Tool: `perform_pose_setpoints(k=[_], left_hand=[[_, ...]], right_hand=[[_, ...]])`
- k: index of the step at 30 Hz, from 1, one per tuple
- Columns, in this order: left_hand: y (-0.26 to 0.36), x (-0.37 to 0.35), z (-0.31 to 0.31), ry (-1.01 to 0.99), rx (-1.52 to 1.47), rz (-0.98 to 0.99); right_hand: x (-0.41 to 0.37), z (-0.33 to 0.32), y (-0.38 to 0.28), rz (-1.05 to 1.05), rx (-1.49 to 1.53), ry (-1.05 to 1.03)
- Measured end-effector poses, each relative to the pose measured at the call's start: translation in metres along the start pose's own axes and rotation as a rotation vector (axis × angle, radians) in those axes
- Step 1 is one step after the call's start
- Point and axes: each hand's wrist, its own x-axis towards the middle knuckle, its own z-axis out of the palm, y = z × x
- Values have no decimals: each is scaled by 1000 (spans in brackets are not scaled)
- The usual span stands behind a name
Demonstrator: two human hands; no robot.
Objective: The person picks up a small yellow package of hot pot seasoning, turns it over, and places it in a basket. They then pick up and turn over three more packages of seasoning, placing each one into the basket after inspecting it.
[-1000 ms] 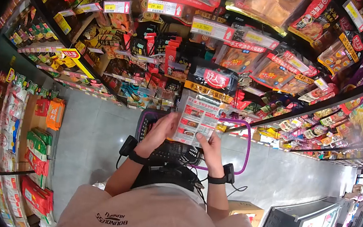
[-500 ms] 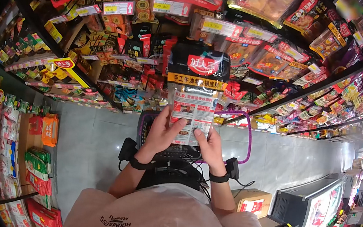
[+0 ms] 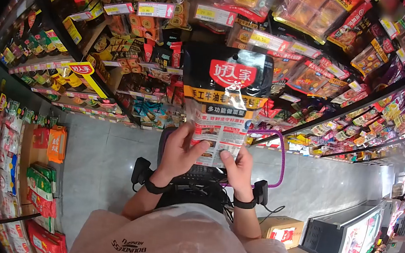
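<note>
A black and clear food packet (image 3: 223, 99) with a red logo and a yellow band is held upright in front of my chest, its printed back towards me. My left hand (image 3: 180, 149) grips its lower left edge, thumb lying on the printed panel. On the lower right edge, my right hand (image 3: 238, 168) pinches it with the thumb in front. The fingers behind the packet are hidden. Beneath my hands is a dark basket (image 3: 196, 175) with a purple handle (image 3: 283, 161), partly covered by my hands and the packet.
Shelves of hanging packets (image 3: 145, 59) with price tags (image 3: 215, 15) curve across the front and right. Another shelf of bagged goods (image 3: 44, 183) stands at the left. A cardboard box (image 3: 282, 229) and a freezer case (image 3: 341, 229) are at the lower right, on grey floor (image 3: 101, 164).
The packet has come closer to the camera and looks larger, with its top leaning more towards me. The shelves have shifted slightly right and down in view. Both hands keep their hold.
</note>
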Motion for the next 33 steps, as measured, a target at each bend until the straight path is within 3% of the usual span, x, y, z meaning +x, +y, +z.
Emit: perform_pose_setpoints(k=[33], left_hand=[[0,-13,0,-42,-174,107]], right_hand=[[-10,-2,-29,-198,-64,-42]])
